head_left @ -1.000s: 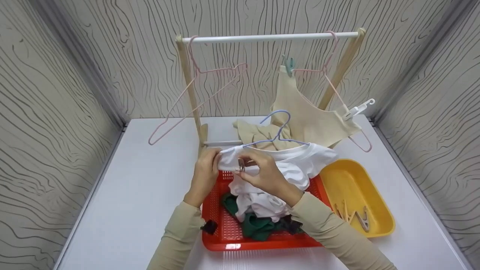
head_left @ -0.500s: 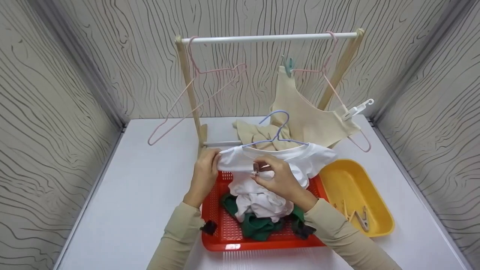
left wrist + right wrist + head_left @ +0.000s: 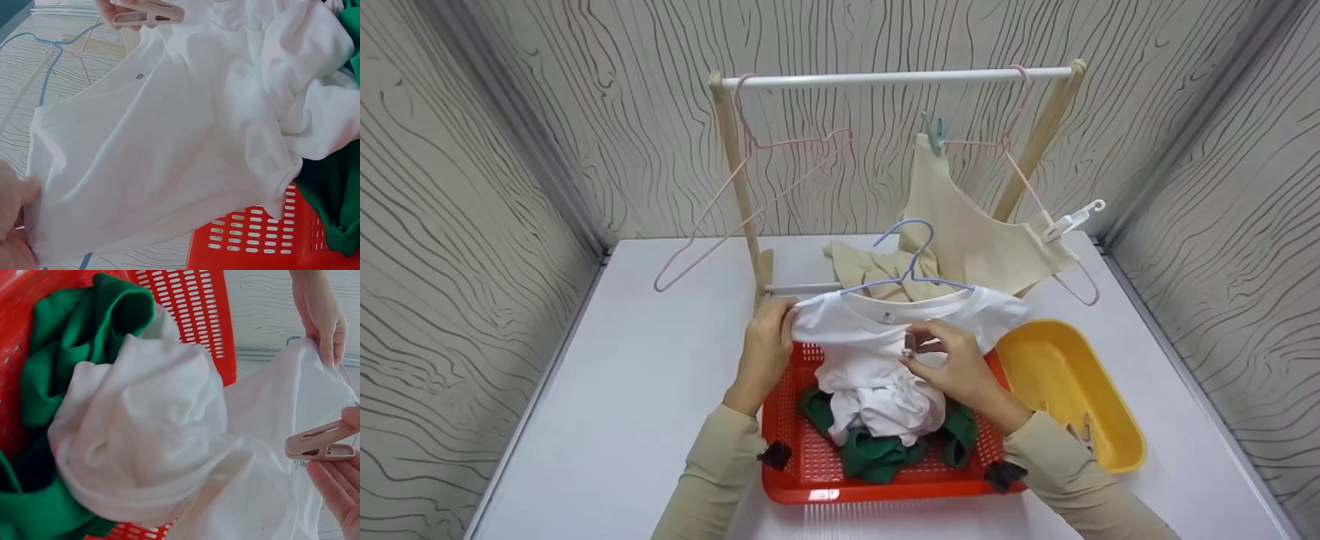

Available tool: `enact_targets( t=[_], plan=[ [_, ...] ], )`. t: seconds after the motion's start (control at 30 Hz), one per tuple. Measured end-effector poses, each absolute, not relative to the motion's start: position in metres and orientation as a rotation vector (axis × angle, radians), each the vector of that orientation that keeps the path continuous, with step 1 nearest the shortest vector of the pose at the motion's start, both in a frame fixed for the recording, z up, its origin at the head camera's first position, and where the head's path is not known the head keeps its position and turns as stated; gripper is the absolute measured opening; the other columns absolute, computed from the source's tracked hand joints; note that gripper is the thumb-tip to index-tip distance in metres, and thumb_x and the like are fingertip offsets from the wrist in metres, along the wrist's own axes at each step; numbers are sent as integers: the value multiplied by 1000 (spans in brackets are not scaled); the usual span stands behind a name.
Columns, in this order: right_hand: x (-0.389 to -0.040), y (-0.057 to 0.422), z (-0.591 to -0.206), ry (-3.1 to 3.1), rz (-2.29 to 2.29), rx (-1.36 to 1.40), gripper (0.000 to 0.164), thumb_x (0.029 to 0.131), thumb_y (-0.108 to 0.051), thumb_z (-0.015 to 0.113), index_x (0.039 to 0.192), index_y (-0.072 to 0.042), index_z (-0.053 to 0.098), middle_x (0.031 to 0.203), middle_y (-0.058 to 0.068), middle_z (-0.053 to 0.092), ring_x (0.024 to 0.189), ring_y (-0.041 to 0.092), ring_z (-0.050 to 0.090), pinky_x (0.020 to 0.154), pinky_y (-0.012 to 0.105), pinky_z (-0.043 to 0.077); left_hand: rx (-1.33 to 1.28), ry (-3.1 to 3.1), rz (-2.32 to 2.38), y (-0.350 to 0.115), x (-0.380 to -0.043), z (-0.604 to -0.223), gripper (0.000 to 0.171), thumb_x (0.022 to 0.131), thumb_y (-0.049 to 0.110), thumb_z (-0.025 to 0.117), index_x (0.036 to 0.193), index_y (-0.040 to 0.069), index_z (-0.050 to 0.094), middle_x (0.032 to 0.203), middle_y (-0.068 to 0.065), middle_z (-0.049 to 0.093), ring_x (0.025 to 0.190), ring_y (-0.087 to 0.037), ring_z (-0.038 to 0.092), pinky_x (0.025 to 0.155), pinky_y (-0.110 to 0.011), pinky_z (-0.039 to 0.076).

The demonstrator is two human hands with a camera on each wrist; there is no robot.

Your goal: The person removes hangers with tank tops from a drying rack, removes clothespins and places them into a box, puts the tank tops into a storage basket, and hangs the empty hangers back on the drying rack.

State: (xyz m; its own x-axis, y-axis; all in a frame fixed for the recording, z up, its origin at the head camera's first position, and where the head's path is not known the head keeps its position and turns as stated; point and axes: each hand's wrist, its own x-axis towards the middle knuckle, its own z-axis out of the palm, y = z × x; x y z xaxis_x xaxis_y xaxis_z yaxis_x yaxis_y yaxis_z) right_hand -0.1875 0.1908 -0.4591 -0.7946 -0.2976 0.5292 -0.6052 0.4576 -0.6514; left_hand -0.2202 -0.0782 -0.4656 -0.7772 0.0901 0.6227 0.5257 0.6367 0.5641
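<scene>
My left hand [image 3: 766, 341] pinches the sleeve end of a white T-shirt [image 3: 847, 334], which is stretched over a blue hanger [image 3: 913, 266]. Between the thumb and fingers of my right hand [image 3: 961, 367] is a beige clothespin [image 3: 320, 440], held in front of the shirt's neckline. In the left wrist view the clothespin [image 3: 152, 13] stands apart from the left shoulder, near the top edge. The shirt's lower part lies bunched over the red basket [image 3: 802, 491], on top of a green garment [image 3: 877, 454].
Behind stands a rack with a white bar [image 3: 885, 78]. A bare pink hanger [image 3: 697, 217] hangs at its left; at its right a beige garment [image 3: 960, 217] is clipped with a teal clothespin [image 3: 936, 135] and a white clip [image 3: 1072, 220]. A yellow tray [image 3: 1054, 360] holds clothespins.
My right hand has moved right along the shirt with the clothespin, from near the left sleeve to past the neckline's middle, uncovering the shirt's label. My left hand keeps its grip on the sleeve.
</scene>
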Motion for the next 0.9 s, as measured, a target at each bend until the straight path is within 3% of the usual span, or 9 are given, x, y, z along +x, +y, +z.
enact_targets(
  t=[0.37,0.57,0.7,0.9],
  plan=[
    [-181,221,-464,-2367,1211,609,33,69,3,82,98,4,66,83,11,69,73,22,68,66,35,61,-468,-2333,-1042,-79,-219,-463,10,96,2,53,101,-1,61,97,-14,66,95,-27,65,86,-40,56],
    [-177,243,-462,-2462,1160,446,35,69,1,83,100,4,67,88,10,72,76,15,69,67,34,61,-460,-2339,-1053,-79,-219,-462,10,96,3,53,101,0,61,97,-14,65,95,-26,64,87,-40,56],
    [-174,257,-459,-2478,1138,375,36,69,0,83,101,3,68,89,11,72,76,3,67,67,32,61,-457,-2347,-1059,-79,-218,-463,10,96,3,53,101,0,61,98,-13,65,95,-26,64,87,-40,56],
    [-175,276,-462,-2441,1216,290,34,68,6,81,99,5,67,88,19,71,76,-10,60,67,10,56,-461,-2335,-1040,-79,-219,-464,9,95,3,55,100,-1,61,96,-14,65,93,-26,64,86,-39,56]
  ],
)
